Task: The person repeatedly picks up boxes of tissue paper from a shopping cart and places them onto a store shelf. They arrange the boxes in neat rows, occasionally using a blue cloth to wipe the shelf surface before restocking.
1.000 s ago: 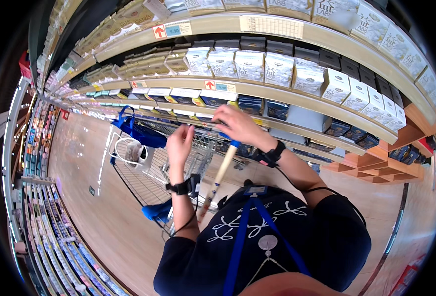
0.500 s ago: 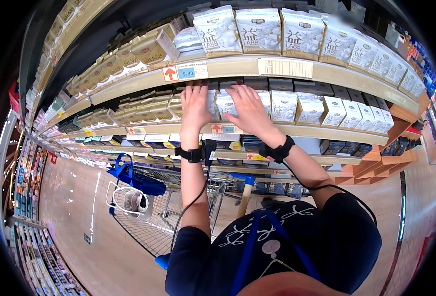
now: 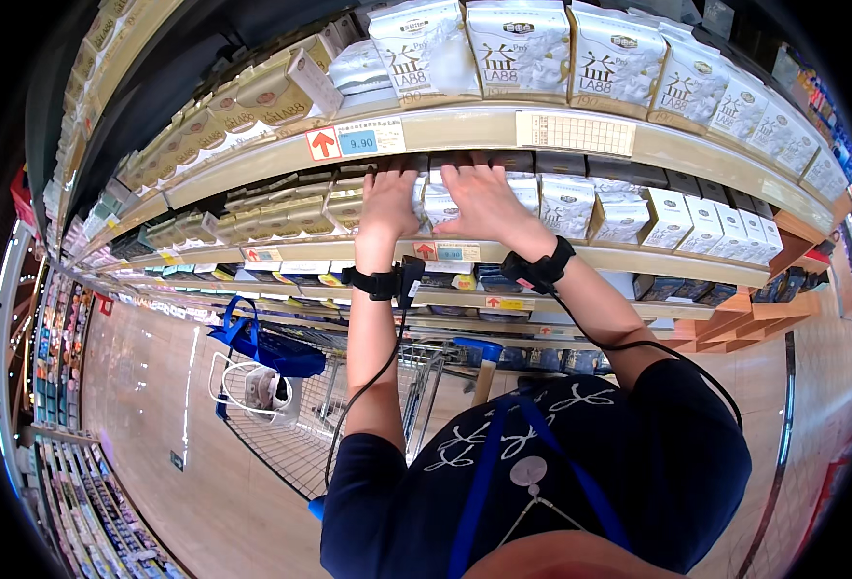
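Both my arms reach up to a store shelf. My left hand [image 3: 387,201] lies spread on the front of a white and silver pouch [image 3: 438,205] in a row of such pouches [image 3: 566,203]. My right hand [image 3: 484,198] rests just beside it on the neighbouring pouches, fingers apart and pointing up into the shadow under the upper shelf. The fingertips are partly hidden there. Each wrist wears a black band [image 3: 378,283] with a cable running down to my body.
Large white bags [image 3: 518,48] stand on the shelf above, gold-coloured packs [image 3: 272,217] to the left, white boxes [image 3: 706,222] to the right. A wire shopping cart [image 3: 291,434] with a blue bag [image 3: 262,343] stands below left in the aisle.
Over the last second both hands rose from above the cart to the shelf. They now sit a little lower and closer together on the pouches.
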`<state>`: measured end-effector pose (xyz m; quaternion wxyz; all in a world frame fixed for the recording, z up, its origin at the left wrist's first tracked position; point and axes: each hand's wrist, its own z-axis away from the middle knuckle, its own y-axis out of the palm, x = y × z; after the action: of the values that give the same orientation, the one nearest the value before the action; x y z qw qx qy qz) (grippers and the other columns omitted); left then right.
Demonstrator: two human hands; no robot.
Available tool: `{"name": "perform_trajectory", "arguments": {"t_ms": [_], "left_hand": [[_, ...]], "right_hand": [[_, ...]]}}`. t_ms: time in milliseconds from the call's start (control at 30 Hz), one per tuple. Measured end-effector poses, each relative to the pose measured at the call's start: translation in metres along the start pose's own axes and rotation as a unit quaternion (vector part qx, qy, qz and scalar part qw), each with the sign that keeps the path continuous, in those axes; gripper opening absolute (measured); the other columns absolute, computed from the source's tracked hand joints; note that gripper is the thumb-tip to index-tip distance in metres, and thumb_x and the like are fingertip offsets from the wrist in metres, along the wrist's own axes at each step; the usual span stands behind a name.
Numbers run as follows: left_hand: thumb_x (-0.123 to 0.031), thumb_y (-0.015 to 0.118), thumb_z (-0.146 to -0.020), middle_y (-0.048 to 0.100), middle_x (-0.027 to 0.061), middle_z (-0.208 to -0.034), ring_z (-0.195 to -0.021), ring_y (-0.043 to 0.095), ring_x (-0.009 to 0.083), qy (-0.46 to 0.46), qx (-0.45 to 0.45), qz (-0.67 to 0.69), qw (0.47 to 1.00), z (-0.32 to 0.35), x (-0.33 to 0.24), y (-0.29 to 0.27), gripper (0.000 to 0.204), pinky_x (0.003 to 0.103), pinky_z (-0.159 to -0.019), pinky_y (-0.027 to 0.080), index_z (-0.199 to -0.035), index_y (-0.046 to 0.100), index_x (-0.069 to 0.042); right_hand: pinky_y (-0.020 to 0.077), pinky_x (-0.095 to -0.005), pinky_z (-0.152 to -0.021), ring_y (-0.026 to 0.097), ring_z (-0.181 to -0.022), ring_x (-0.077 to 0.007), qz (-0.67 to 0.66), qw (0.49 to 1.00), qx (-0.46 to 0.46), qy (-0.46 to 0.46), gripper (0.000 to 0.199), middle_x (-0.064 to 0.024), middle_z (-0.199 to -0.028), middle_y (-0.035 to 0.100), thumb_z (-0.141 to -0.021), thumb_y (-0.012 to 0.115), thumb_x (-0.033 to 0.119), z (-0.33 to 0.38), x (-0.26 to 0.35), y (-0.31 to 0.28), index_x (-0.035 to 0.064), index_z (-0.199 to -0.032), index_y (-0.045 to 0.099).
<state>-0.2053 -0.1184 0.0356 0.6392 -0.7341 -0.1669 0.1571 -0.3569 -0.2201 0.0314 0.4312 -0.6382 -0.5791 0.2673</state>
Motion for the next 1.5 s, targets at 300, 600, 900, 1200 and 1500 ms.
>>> {"name": "perform_trajectory", "arguments": {"t_ms": [300, 600, 900, 1200, 1500], "left_hand": [[-0.009, 0.076, -0.05, 0.057, 0.0176, -0.109, -0.11, 0.053, 0.0353, 0.068, -0.06, 0.044, 0.995, 0.001, 0.003, -0.005, 0.058, 0.057, -0.097, 0.038, -0.106, 0.061, -0.008], [-0.01, 0.078, -0.047, 0.062, 0.0125, -0.11, -0.115, 0.052, 0.0327, 0.038, -0.02, -0.036, 0.998, 0.0, -0.009, -0.008, 0.067, 0.063, -0.101, 0.029, -0.112, 0.065, -0.016], [-0.016, 0.08, -0.051, 0.061, 0.015, -0.098, -0.11, 0.052, 0.0338, 0.078, -0.103, -0.05, 0.99, 0.012, -0.02, -0.021, 0.055, 0.06, -0.094, 0.031, -0.105, 0.069, -0.015], [-0.008, 0.075, -0.054, 0.046, 0.015, -0.121, -0.117, 0.043, 0.0317, 0.1, -0.248, -0.089, 0.96, 0.074, -0.051, -0.062, 0.038, 0.048, -0.097, 0.028, -0.092, 0.068, -0.012], [0.005, 0.068, -0.051, 0.047, 0.0171, -0.12, -0.113, 0.044, 0.037, -0.019, -0.233, -0.009, 0.972, 0.176, -0.058, -0.08, 0.039, 0.049, -0.098, 0.036, -0.088, 0.064, -0.009]], "right_hand": [[0.0376, -0.0483, -0.085, 0.052, -0.102, -0.0356, 0.02, 0.998, -0.045, -0.032, 0.068, -0.0157, -0.098, 0.057, -0.056, 0.083, 0.033, 0.002, -0.003, 0.007, 0.0048, -0.108, 0.049], [0.0379, -0.0449, -0.078, 0.056, -0.093, -0.0293, 0.002, 1.0, -0.012, -0.011, 0.061, -0.0109, -0.093, 0.057, -0.055, 0.081, 0.027, 0.005, -0.002, 0.002, 0.0067, -0.102, 0.047], [0.0357, -0.0452, -0.077, 0.056, -0.094, -0.0257, -0.013, 0.999, -0.041, 0.007, 0.053, -0.0051, -0.09, 0.057, -0.058, 0.079, 0.026, 0.012, -0.008, -0.008, 0.0088, -0.097, 0.048], [0.0388, -0.046, -0.094, 0.047, -0.109, -0.028, -0.107, 0.973, -0.154, -0.133, 0.054, -0.011, -0.114, 0.051, -0.055, 0.08, 0.02, 0.036, 0.001, -0.038, 0.0044, -0.097, 0.051], [0.0413, -0.0417, -0.091, 0.047, -0.109, -0.0304, -0.227, 0.933, -0.098, -0.259, 0.056, -0.0085, -0.118, 0.05, -0.05, 0.082, 0.018, 0.052, 0.04, -0.049, 0.0076, -0.095, 0.051]]}}
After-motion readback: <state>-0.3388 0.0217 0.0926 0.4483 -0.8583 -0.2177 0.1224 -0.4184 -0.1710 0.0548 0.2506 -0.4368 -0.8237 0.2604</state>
